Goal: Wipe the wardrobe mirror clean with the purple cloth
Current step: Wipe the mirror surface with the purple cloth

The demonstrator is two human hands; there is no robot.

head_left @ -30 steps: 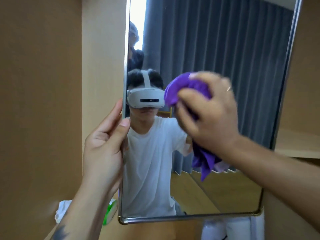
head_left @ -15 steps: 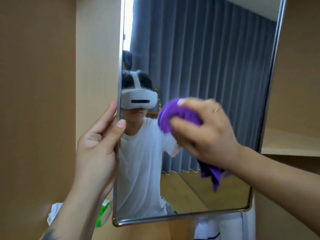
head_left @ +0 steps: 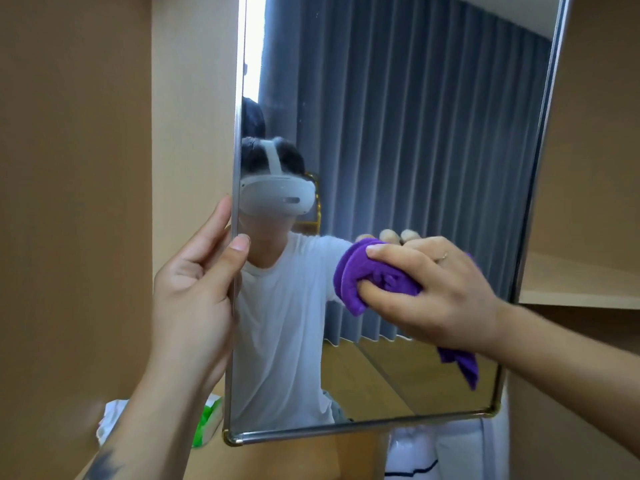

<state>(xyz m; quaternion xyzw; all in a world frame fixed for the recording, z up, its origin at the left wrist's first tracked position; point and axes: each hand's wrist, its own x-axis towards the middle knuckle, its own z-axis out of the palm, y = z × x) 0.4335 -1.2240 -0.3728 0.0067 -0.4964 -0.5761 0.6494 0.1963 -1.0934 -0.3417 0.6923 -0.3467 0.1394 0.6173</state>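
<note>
1. The wardrobe mirror [head_left: 398,150] is a tall pane in a thin silver metal frame with brass-coloured corner pieces at the bottom, and it stands between tan wooden wardrobe panels [head_left: 76,202].
2. The left hand [head_left: 194,289] grips the mirror's left frame edge: the thumb lies on the glass side, the fingers wrap behind the frame, and the index finger points up along the edge.
3. The right hand [head_left: 433,289] clutches the bunched purple cloth [head_left: 367,275] and presses it against the glass in the lower middle of the mirror; the fingers are curled over the top of the wad and the thumb is tucked under it.
4. A loose tail of the cloth hangs below the right wrist, near the mirror's lower right corner.
5. A thin ring [head_left: 444,256] sits on one finger of the right hand.
6. The glass reflects the person in a white T-shirt wearing a white headset, with grey-blue pleated curtains and a wooden floor behind.
7. A wooden shelf [head_left: 581,289] runs to the right of the mirror, behind the right forearm.
8. Low on the left, beside the left forearm, lie a white crumpled item and a green-and-white pack [head_left: 207,424]; what they are cannot be told.
9. A dark tattoo mark shows on the left forearm near the bottom edge.
</note>
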